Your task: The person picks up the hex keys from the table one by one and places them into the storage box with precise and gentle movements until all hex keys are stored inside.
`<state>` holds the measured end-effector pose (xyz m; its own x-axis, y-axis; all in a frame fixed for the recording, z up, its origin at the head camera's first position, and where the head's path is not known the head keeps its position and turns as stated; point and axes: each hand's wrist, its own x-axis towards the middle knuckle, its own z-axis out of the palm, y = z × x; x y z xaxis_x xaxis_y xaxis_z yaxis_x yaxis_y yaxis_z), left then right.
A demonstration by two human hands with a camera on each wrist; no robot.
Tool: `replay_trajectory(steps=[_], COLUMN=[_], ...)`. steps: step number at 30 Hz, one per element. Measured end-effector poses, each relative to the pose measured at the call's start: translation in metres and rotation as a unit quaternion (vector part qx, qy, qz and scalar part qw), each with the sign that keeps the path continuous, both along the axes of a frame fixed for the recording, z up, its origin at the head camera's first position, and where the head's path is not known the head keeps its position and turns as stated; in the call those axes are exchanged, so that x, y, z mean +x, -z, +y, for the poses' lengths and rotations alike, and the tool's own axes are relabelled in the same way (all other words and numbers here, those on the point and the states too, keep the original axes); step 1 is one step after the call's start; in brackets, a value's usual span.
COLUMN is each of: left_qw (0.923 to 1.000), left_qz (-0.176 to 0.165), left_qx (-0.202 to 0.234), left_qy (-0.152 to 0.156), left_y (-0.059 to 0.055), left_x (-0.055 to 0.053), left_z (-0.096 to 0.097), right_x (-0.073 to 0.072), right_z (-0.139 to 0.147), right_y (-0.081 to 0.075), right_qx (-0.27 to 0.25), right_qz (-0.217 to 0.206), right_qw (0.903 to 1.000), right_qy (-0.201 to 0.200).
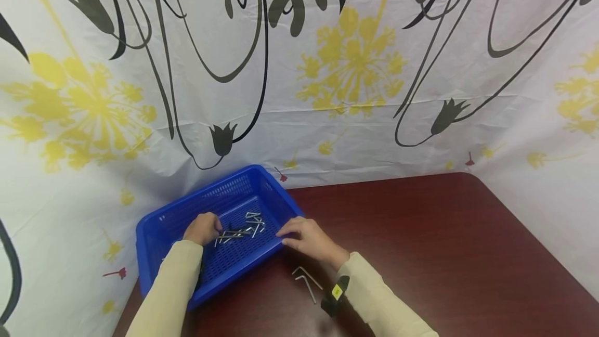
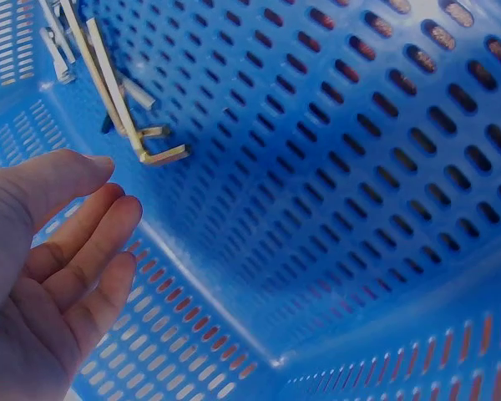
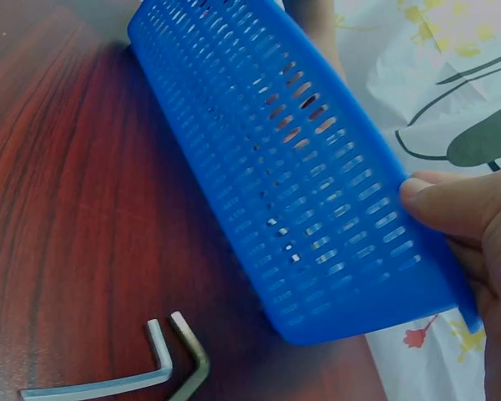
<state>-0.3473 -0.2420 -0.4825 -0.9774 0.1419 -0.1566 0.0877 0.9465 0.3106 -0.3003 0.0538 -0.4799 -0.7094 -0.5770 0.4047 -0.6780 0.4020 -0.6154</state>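
Observation:
A blue perforated plastic basket (image 1: 248, 264) stands at the left of the table with several L-shaped hex keys (image 1: 253, 221) on its floor, some silvery and some brass-toned. Inside it, my left hand (image 1: 203, 229) hovers at the near end of the pile. The left wrist view shows its thumb and fingers apart with nothing between them, close by a brass-toned hex key (image 2: 117, 88). My right hand (image 1: 309, 241) grips the basket's right corner, the thumb (image 3: 438, 200) lying on the rim. Below that hand, a silvery hex key (image 1: 309, 288) and a brass-toned hex key (image 1: 311, 277) lie on the table.
The dark red wooden table (image 1: 398, 243) extends to the right of the basket. A white cloth (image 1: 299, 134) printed with flowers hangs behind and along both sides. A black band with a yellow tag (image 1: 337, 291) is on the right wrist.

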Motion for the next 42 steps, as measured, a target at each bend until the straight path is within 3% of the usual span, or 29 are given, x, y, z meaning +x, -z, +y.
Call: replay_trajectory(steps=[10, 16, 20, 25, 32, 42], left_qw=[0.9996, 0.9992, 0.9983, 0.9957, 0.9921, 0.9887], left_qz=[0.022, 0.023, 0.007, -0.015, 0.005, 0.042], left_qx=[0.003, 0.008, 0.026, 0.038, 0.059, 0.099], left_qy=[0.016, 0.03, 0.051, 0.083, 0.11, 0.105], left_y=[-0.021, -0.038, -0.052, -0.069, -0.081, -0.078], left_x=[0.006, 0.011, 0.016, 0.026, 0.05, 0.095], left_z=[0.0, 0.002, 0.004, 0.01, 0.019, 0.033], right_x=[-0.004, -0.003, 0.002, 0.01, 0.026, 0.048], right_z=[-0.001, 0.001, 0.005, 0.011, 0.02, 0.033], right_y=[-0.02, -0.03, -0.039, -0.053, -0.069, -0.076], right_qx=[0.091, 0.106, 0.106, 0.109, 0.126, 0.122], right_qz=[-0.048, -0.073, -0.071, -0.04, 0.002, 0.046], right_qw=[0.9947, 0.9915, 0.9916, 0.9931, 0.9918, 0.9913], right_qy=[-0.011, -0.015, -0.017, -0.018, -0.024, -0.016])
